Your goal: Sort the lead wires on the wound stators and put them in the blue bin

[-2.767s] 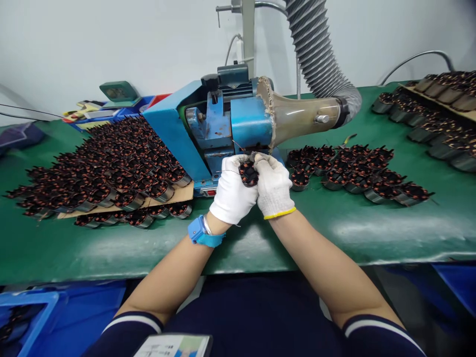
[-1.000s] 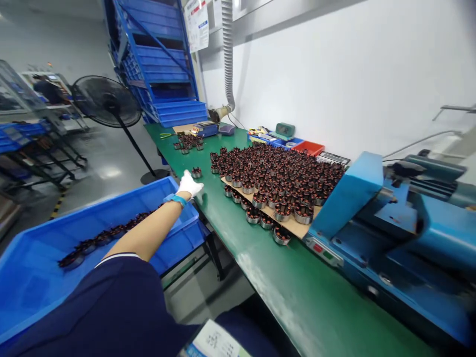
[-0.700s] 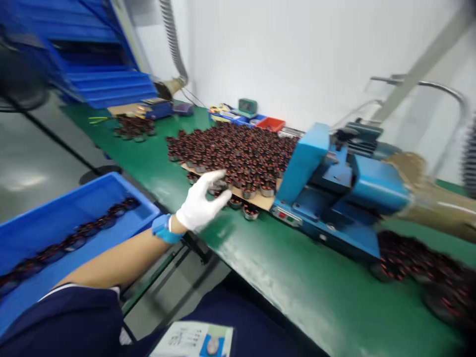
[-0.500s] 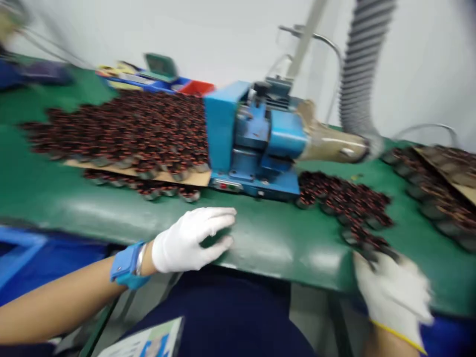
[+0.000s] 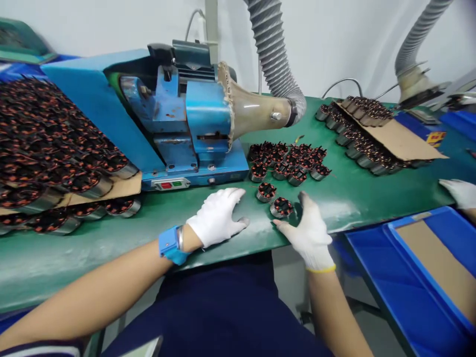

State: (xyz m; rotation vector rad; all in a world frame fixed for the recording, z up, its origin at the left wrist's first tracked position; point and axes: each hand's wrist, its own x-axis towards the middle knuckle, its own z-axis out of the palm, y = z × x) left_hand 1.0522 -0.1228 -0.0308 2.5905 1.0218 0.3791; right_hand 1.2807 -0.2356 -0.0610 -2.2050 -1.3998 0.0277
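My left hand (image 5: 218,218), in a white glove, is over the front of the green bench, its thumb apart from the other fingers and nothing between them. My right hand (image 5: 309,229), gloved too, has its thumb and fingers spread beside a motor stator (image 5: 281,207), a short steel ring with copper windings; whether a fingertip touches it I cannot tell. A second stator (image 5: 266,192) sits just behind that one. Farther back is a loose group of several stators (image 5: 293,161), standing next to a blue machine (image 5: 208,114).
Stacked stators (image 5: 48,134) on cardboard crowd the machine's left side. More stand around a cardboard sheet (image 5: 401,136) at the right. A grey ribbed hose (image 5: 273,49) joins the machine's nozzle. Blue bins (image 5: 409,277) are below the right edge, near another person's gloved hand (image 5: 461,192).
The view has swung right and come closer to the machine. My right hand, earlier blurred at the front stators, is now spread beside one. My left hand remains open.
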